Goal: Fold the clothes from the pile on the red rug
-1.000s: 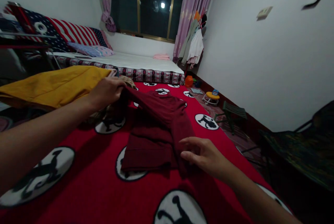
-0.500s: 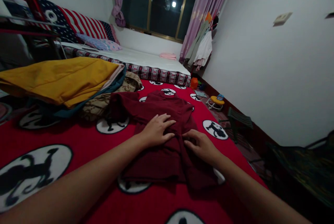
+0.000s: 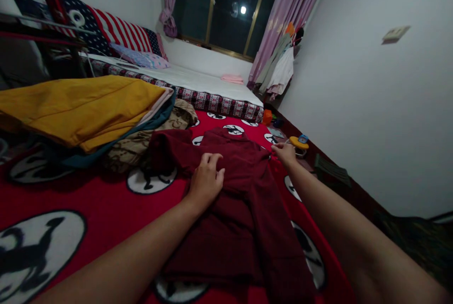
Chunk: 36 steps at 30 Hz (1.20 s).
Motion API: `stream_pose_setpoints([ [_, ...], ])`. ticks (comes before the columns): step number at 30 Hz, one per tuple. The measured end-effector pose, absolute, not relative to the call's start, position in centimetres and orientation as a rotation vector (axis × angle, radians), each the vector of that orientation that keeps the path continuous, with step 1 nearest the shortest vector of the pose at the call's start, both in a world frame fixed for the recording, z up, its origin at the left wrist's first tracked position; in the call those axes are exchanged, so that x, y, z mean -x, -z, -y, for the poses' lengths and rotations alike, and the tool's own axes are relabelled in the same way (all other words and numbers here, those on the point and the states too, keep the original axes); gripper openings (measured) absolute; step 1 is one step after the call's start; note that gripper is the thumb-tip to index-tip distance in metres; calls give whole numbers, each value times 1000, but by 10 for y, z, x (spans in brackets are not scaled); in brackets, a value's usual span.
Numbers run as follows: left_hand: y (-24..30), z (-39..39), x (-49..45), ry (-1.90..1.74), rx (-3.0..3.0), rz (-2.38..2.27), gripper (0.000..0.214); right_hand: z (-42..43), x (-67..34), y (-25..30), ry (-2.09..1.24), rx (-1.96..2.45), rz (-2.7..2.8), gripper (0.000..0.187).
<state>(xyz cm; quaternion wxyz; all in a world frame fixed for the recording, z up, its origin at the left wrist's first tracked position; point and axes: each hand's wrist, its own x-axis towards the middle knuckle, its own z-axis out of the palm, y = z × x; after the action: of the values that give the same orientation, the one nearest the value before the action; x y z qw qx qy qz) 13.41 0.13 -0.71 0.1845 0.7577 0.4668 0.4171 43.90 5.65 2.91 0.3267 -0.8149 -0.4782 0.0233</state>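
Note:
A maroon long-sleeved top (image 3: 226, 209) lies spread out, its collar end away from me and one sleeve stretched towards me on the right. Its left sleeve reaches out beside the pile of clothes. My left hand (image 3: 208, 179) rests on the chest of the top, fingers bent and thumb apart, gripping nothing that I can see. At the far right shoulder, my right hand (image 3: 285, 154) pinches the edge of the top between thumb and fingers; the fingertips are small and partly hidden.
Under the top is a red blanket (image 3: 102, 209) with black-and-white round figures. Yellow folded clothing (image 3: 88, 105) lies on teal and patterned brown cloth at left. A bed (image 3: 198, 75) stands beneath the window. Along the right wall are a small yellow stool (image 3: 298, 143) and a dark green stool (image 3: 331, 172).
My right hand has moved away from me, from the middle of the top to its far right shoulder. The right sleeve now lies straighter. My left hand's fingers have bent more.

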Motion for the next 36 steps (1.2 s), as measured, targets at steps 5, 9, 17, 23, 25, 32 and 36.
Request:
stream_pose_setpoints([
  [5, 13, -20, -132, -1219, -1881, -1362, 62, -80, -425, -35, 2, 2312, 1370, 24],
  [9, 13, -27, -129, -1168, -1702, -1311, 70, -94, -420, -41, 25, 2438, 1328, 14],
  [17, 10, -26, -129, -1158, -1513, -1260, 67, -98, -419, -34, -131, 2147, 1414, 27],
  [23, 10, -29, -130, -1146, -1466, -1323, 53, -76, -427, -50, -245, 2032, 1702, 37],
  [25, 8, -29, -130, -1128, -1442, -1332, 44, -71, -427, -55, -298, 2049, 1785, 33],
  [32, 5, -29, -129, -1059, -1453, -1308, 28, -68, -416, -54, -466, 2084, 1813, 9],
  [36, 13, -31, -129, -1096, -1508, -1327, 16, -77, -410, -52, -335, 2021, 1681, 18],
])
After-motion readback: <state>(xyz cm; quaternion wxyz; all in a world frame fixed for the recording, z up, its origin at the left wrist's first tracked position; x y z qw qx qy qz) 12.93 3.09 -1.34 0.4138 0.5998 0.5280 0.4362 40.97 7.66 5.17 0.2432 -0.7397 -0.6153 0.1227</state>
